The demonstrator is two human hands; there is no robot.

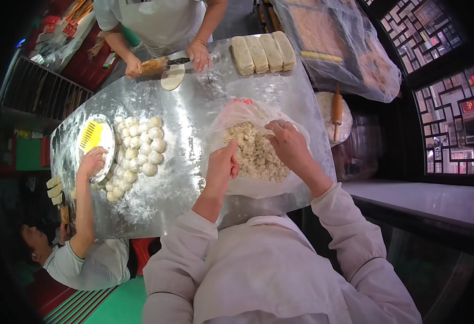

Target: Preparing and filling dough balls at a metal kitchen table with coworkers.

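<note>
A clear plastic bag (pixel 257 188) lies open on the metal table (pixel 184 162) in front of me, full of pale crumbly filling (pixel 257 156). My left hand (pixel 223 164) is at the bag's left side with its fingers curled; whether it grips the plastic cannot be told. Over the right part of the filling, my right hand (pixel 287 141) is bent, its fingertips near the bag's upper right edge; what they hold is unclear. Left of the bag, many round dough balls (pixel 143 146) sit on the floured metal. Several long pale blocks (pixel 263 52) stand side by side at the table's far edge.
Across the table a co-worker's hands work a rolling pin (pixel 154 66) by a flat dough round (pixel 173 77). Another co-worker's hand reaches over a white oval tray (pixel 109 162) with a yellow scraper (pixel 92 135). Right of the table, a rolling pin (pixel 337 108) rests on a round container.
</note>
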